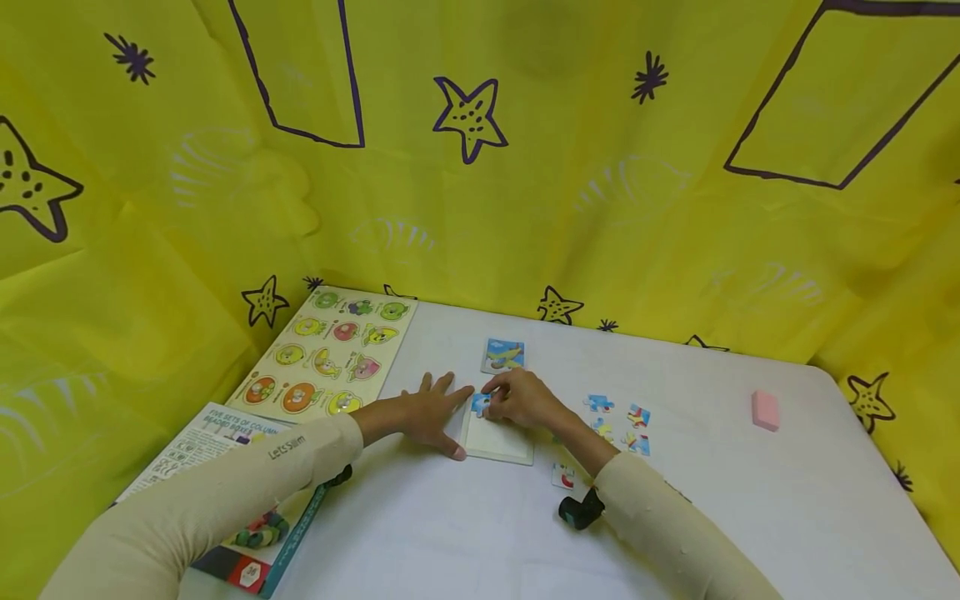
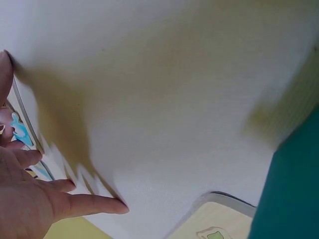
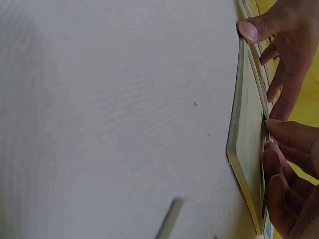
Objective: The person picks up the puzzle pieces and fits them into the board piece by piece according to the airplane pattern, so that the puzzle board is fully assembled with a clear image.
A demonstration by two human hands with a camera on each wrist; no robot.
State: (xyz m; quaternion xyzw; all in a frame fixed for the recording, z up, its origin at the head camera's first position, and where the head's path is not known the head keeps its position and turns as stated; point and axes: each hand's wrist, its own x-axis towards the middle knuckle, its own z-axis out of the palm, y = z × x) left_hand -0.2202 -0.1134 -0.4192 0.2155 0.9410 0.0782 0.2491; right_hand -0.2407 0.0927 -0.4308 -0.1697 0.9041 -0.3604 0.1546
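Note:
A pale wooden puzzle board (image 1: pixel 498 442) lies on the table in the head view. At its far left corner my right hand (image 1: pixel 522 400) pinches a blue jigsaw piece (image 1: pixel 480 405), which also shows in the left wrist view. My left hand (image 1: pixel 430 415) rests with fingers spread against the board's left side, its thumb at the near left corner. The right wrist view has the board (image 3: pixel 249 119) edge-on beside both hands, and the right fingers hide the piece there. Just beyond the board is a blue picture tile (image 1: pixel 503 355) with a yellow figure.
Several loose jigsaw pieces (image 1: pixel 600 403) lie to the right, with a single piece (image 1: pixel 563 476) nearer. A pink block (image 1: pixel 766 410) sits farther right. On the left are a fruit picture board (image 1: pixel 315 346) and a boxed toy (image 1: pixel 281 533). Yellow patterned cloth (image 1: pixel 480 208) stands behind.

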